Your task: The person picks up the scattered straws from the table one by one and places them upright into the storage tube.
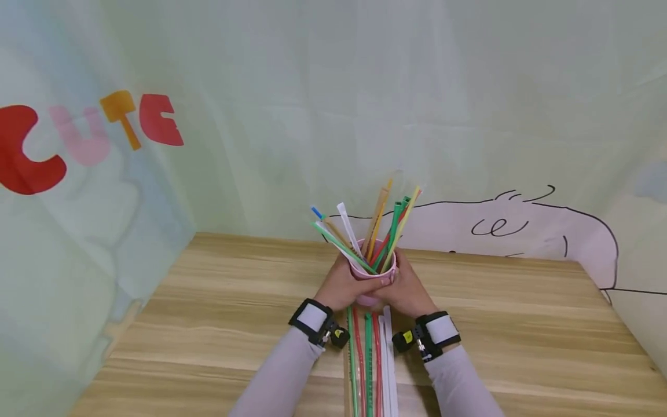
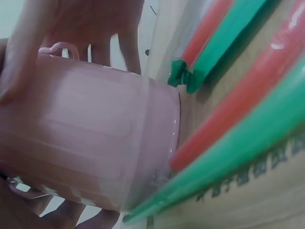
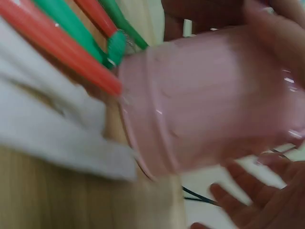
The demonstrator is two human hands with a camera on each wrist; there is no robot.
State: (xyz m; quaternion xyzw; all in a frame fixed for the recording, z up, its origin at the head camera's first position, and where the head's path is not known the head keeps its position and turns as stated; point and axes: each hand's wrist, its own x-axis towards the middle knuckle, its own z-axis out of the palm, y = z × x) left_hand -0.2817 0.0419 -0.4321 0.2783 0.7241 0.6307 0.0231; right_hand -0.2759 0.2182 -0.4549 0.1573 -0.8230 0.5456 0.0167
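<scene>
Both my hands grip the cup (image 2: 95,112) from opposite sides, the fingers of my left hand (image 1: 341,285) and right hand (image 1: 409,289) curved round its wall. It's upright, its base low over the surface (image 1: 234,301); whether they touch, I can't tell. I'd squeeze evenly and lightly, as the wall may flex, and keep it level so the leaning straws (image 1: 377,223) don't slide over the rim. The loose straws (image 1: 369,365) end close by the base, so I'd avoid dragging it or my wrists across them.
</scene>
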